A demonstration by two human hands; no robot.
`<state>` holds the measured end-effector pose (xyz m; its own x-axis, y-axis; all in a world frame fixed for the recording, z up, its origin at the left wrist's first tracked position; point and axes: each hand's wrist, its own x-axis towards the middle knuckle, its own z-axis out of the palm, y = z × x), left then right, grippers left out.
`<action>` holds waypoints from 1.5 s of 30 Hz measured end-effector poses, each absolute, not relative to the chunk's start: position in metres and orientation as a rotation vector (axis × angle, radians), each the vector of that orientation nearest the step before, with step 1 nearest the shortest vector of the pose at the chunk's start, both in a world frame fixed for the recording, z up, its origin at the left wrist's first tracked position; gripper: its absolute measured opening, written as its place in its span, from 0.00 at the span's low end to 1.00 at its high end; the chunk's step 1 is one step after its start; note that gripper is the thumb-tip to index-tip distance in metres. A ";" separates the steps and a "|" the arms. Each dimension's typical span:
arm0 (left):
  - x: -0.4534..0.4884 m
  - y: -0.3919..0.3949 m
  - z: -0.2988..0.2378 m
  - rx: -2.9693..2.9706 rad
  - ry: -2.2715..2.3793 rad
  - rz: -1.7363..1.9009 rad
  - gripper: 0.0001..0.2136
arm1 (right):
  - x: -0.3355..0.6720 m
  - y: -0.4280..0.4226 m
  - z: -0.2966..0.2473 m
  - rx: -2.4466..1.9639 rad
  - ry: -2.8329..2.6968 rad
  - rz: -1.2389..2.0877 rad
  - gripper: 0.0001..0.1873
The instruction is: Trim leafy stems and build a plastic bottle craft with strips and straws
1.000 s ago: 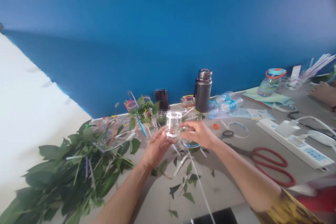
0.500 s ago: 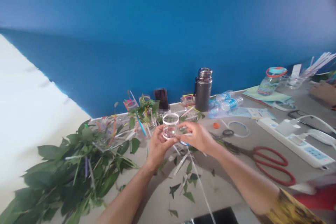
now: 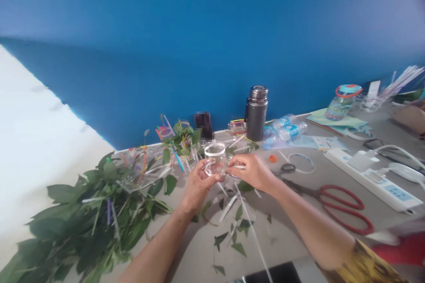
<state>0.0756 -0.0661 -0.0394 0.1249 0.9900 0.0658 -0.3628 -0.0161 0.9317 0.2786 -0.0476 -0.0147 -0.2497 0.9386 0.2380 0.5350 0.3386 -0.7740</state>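
My left hand [image 3: 198,188] is closed around the lower side of a small clear plastic cup [image 3: 215,168], which looks like a cut bottle piece. A white band [image 3: 214,151] runs round the cup near its top, and the cup stands nearly upright above the table. Just to its right, my right hand [image 3: 247,171] pinches a short white strip [image 3: 239,167] at the cup's side. Whether the strip is stuck to the cup is too small to tell. Below my hands lie white strips [image 3: 229,208] and cut green leaf bits [image 3: 238,247].
Leafy branches [image 3: 66,221] cover the left. Behind the cup stand cut plastic pieces with leaves [image 3: 182,139] and a dark thermos [image 3: 257,115]. Right are an orange cap [image 3: 272,158], red-handled scissors [image 3: 345,196], plastic bottles [image 3: 292,130] and a white power strip [image 3: 375,181].
My right fingers have drawn closer together beside the cup, and the blue patch seen under them is now mostly hidden. The cup has barely shifted in my left hand.
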 end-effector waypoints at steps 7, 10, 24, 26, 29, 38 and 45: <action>0.066 -0.064 -0.036 1.072 0.682 1.192 0.29 | 0.281 -0.046 -0.009 -1.148 -1.830 0.966 0.12; 0.062 -0.064 -0.035 1.103 0.649 1.137 0.28 | 0.282 -0.046 -0.007 -1.107 -1.802 1.042 0.11; 0.073 -0.068 -0.037 1.166 0.755 1.257 0.26 | 0.275 -0.048 -0.014 -1.307 -1.888 0.811 0.21; 0.077 -0.069 -0.038 1.168 0.831 1.299 0.25 | 0.273 -0.048 -0.014 -1.327 -1.907 0.767 0.20; 0.078 -0.069 -0.037 1.135 0.837 1.308 0.23 | 0.272 -0.049 -0.013 -1.304 -1.886 0.771 0.17; 0.071 -0.067 -0.038 1.072 0.692 1.246 0.24 | 0.276 -0.050 -0.011 -1.129 -1.757 1.061 0.11; 0.064 -0.068 -0.029 1.037 0.581 1.137 0.26 | 0.279 -0.050 -0.004 -1.113 -1.758 1.046 0.08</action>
<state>0.0642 -0.0681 -0.0289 0.3531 0.9284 0.1154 -0.4502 0.0605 0.8909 0.2785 -0.0499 -0.0044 -0.3022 0.9350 0.1857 0.2831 0.2740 -0.9191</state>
